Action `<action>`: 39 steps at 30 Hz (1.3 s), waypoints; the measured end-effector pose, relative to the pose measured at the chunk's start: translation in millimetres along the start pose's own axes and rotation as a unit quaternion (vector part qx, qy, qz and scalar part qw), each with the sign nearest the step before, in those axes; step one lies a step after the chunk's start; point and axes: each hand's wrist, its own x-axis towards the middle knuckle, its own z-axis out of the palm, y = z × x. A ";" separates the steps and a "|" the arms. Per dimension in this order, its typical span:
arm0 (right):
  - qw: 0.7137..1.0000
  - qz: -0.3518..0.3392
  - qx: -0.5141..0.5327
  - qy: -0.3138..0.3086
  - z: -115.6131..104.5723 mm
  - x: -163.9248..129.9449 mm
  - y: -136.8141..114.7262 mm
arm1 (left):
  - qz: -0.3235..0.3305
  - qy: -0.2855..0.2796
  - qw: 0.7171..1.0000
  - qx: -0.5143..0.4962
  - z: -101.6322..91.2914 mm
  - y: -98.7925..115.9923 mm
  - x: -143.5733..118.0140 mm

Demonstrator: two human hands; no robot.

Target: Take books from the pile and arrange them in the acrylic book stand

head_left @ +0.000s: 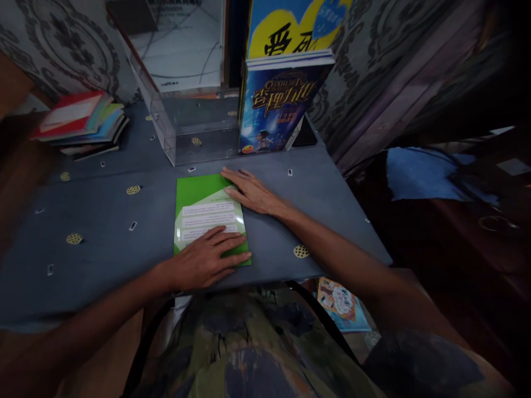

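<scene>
A green booklet [209,218] lies flat near the middle of the table's [103,221] near edge, pinned under two bare hands. The left hand [207,258] rests palm down on the booklet's near right corner, fingers spread and flat, its grip open and closed on nothing. The right hand [251,192] lies open too, fingertips touching the booklet's far right edge, the palm on the table just beside it. Toward the far edge, a clear plastic box [182,119] stands with a blue book [276,110] upright at its right side, and more books leaning behind. A stack of books [83,122] sits at the far left corner. Another booklet [342,304] lies on the floor below the table's near right corner. The booklet's cover looks glossy, and with both hands only pressing on it rather than gripping, it could well slide on the tablecloth if either palm pushes sideways; being close to the near edge, it could then slip off into the lap or onto the floor. A hasty reach toward the far edge might also knock the upright blue book over, since it appears to lean only lightly against the box.
</scene>
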 end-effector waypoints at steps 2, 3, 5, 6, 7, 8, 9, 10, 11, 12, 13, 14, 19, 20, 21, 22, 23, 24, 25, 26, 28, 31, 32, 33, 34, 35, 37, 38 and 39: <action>1.000 -0.004 -0.004 0.003 0.8 -0.4 0.2 | -0.004 0.006 1.000 0.010 2.5 1.3 -0.5; 1.000 -0.004 -0.003 0.004 1.0 -0.6 0.2 | -0.003 0.007 1.000 0.016 3.3 1.7 -0.3; 1.000 0.000 0.004 0.005 1.2 -1.0 0.3 | -0.001 0.007 0.999 0.031 3.9 2.0 0.5; 1.000 0.002 0.009 0.005 1.2 -1.2 0.5 | 0.001 0.007 0.999 0.040 3.8 1.7 1.2; 1.000 0.003 0.014 0.006 1.3 -1.4 0.8 | 0.002 0.007 0.999 0.050 3.7 0.9 1.9; 1.000 0.003 0.018 0.009 1.4 -1.5 1.3 | -0.001 0.008 0.998 0.061 3.7 -0.5 2.9; 1.000 0.004 0.021 0.012 1.6 -1.7 1.9 | -0.005 0.009 0.997 0.070 3.7 -2.5 4.1; 1.000 0.003 0.024 0.016 1.8 -1.7 2.5 | -0.010 0.011 0.997 0.079 3.8 -5.1 5.6; 1.000 0.001 0.024 0.019 2.1 -1.7 3.3 | -0.017 0.014 0.996 0.087 4.0 -8.3 7.3; 0.999 -0.003 0.024 0.021 2.4 -1.7 3.9 | -0.023 0.017 0.995 0.094 4.3 -11.9 9.3; 1.000 -0.005 0.023 0.021 2.6 -1.6 4.5 | -0.027 0.020 0.994 0.102 4.6 -15.6 11.4; 1.000 -0.007 0.021 0.020 2.8 -1.5 4.9 | -0.029 0.022 0.993 0.109 4.9 -19.3 13.5; 1.000 -0.015 0.001 0.022 3.6 -1.4 4.8 | -0.028 0.027 0.991 0.128 5.9 -31.8 20.4; 1.000 -0.018 -0.004 0.022 3.7 -1.5 4.6 | -0.029 0.027 0.991 0.126 6.1 -32.7 20.6; 0.999 -0.021 -0.010 0.022 3.7 -1.7 4.5 | -0.031 0.026 0.991 0.124 6.3 -33.1 20.5; 0.999 -0.024 -0.015 0.021 3.7 -1.9 4.4 | -0.034 0.026 0.992 0.121 6.5 -33.2 20.1; 0.999 -0.027 -0.020 0.019 3.6 -2.2 4.3 | -0.036 0.026 0.992 0.117 6.6 -32.9 19.6; 0.999 -0.031 -0.024 0.016 3.5 -2.5 4.4 | -0.036 0.026 0.993 0.113 6.5 -32.4 18.9; 0.999 -0.035 -0.029 0.014 3.4 -2.7 4.7 | -0.034 0.025 0.993 0.109 6.2 -31.7 18.1; 0.999 -0.039 -0.033 0.012 3.3 -2.9 5.0 | -0.030 0.024 0.994 0.105 5.7 -30.8 17.3; 0.998 -0.046 -0.044 0.009 3.5 -3.2 5.8 | -0.024 0.019 0.995 0.099 4.3 -28.6 15.4; 0.997 -0.052 -0.059 0.004 4.2 -3.3 6.9 | -0.017 0.021 0.994 0.104 2.5 -24.5 11.3; 0.997 -0.054 -0.063 0.002 4.5 -3.3 7.1 | -0.016 0.023 0.994 0.108 2.4 -23.0 9.1; 0.996 -0.054 -0.066 0.001 4.7 -3.3 7.2 | -0.017 0.026 0.993 0.110 2.4 -21.4 6.5; 0.996 -0.054 -0.068 0.001 4.9 -3.3 7.2 | -0.020 0.029 0.993 0.111 2.7 -19.9 3.2; 0.996 -0.054 -0.068 0.002 5.0 -3.4 7.1 | -0.026 0.033 0.993 0.108 3.0 -18.4 -0.7; 0.996 -0.054 -0.067 0.003 5.0 -3.6 6.5 | -0.042 0.045 0.993 0.099 3.2 -15.6 -10.4; 0.996 -0.054 -0.065 0.003 5.0 -3.8 5.9 | -0.050 0.052 0.993 0.095 2.7 -14.3 -16.1; 0.997 -0.052 -0.064 0.003 4.9 -4.0 5.2 | -0.055 0.059 0.992 0.094 1.7 -13.1 -22.3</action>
